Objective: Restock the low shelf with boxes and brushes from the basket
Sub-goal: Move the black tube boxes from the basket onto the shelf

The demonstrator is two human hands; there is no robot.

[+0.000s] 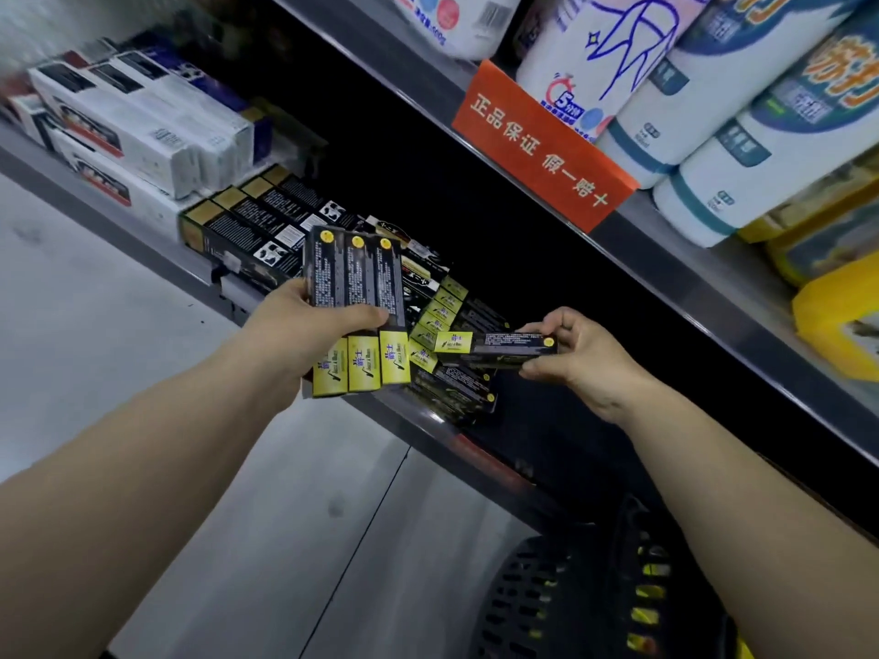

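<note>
The left hand (304,325) grips three black-and-yellow boxes (359,316) side by side, thumb across their fronts, above the low shelf (418,420). The right hand (578,359) pinches a single box (494,347) lengthwise between thumb and fingertips, over the shelved stack (452,387), with the basket (571,601) below

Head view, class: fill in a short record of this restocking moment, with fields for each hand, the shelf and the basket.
left hand: holds three black-and-yellow boxes side by side
right hand: holds a single matching box, lying level
low shelf: same boxes stacked between the hands; white boxes further along
basket: dark, lower right, below the right forearm; contents unclear
</note>
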